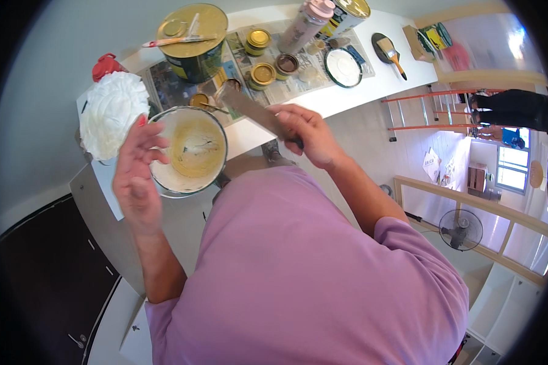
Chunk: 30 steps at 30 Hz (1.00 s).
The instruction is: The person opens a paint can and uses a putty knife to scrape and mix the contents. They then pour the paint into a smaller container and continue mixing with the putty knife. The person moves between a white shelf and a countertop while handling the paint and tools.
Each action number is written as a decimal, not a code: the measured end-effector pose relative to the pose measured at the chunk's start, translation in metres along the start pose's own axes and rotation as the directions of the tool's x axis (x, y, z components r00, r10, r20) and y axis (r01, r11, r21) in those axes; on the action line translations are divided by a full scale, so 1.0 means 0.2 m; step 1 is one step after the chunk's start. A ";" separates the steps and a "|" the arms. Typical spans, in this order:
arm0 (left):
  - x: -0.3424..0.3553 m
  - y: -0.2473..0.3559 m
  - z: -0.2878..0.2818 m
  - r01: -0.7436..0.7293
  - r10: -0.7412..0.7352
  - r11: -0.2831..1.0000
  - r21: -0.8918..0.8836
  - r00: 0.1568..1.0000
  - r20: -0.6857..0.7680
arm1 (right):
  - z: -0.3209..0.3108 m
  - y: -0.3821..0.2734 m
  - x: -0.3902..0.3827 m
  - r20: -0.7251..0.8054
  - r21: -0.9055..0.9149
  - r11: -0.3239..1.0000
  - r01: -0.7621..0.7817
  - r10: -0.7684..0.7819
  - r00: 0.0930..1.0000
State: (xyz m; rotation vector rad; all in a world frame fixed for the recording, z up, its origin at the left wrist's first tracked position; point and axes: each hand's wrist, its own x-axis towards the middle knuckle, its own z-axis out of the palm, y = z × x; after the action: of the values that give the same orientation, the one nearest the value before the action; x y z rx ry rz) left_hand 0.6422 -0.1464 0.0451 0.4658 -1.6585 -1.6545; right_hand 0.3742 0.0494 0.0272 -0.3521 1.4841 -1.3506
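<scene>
My right hand [310,135] grips a putty knife [252,112], its long flat blade pointing up and left over the table edge and its dark handle end showing below my fingers. Beside the left rim of an open bucket [225,149], my left hand [139,188] is raised with fingers apart, slightly blurred and holding nothing. Beige paste coats the bucket's inside, with a whiter patch in the middle. Just behind the bucket is a small open gold tin [199,100], with a thin stick [214,108] near it.
Newspaper [280,82] on the white table carries a large can [195,61] with brushes on its lid, small tins [262,74], a pink bottle [307,24] and a round lid [343,67]. White crumpled plastic [114,112] lies left; a brush [391,53] right. Beyond stands an orange ladder [402,112] near a person's legs [511,109].
</scene>
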 end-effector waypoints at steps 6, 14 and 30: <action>0.05 -0.15 0.66 0.233 -0.185 0.966 -0.110 0.925 0.332 | -0.51 -0.04 -0.08 -0.236 0.034 0.986 0.166 -0.153 0.960; -0.04 -0.69 1.09 0.609 -0.502 0.451 -0.653 0.777 0.378 | -1.06 -0.01 -0.07 -0.178 -0.060 0.989 0.137 -0.146 0.973; -1.19 -1.26 1.15 0.924 -0.942 0.216 0.316 0.282 -0.183 | -1.23 0.04 0.01 0.131 -0.487 0.873 -0.019 0.094 0.987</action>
State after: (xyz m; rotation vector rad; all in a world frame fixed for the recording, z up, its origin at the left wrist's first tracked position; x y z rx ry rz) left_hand 0.5762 0.1560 -0.2327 2.0166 -1.8160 -2.1125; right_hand 0.1756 0.1843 -0.0273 -0.7097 1.6796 -0.8654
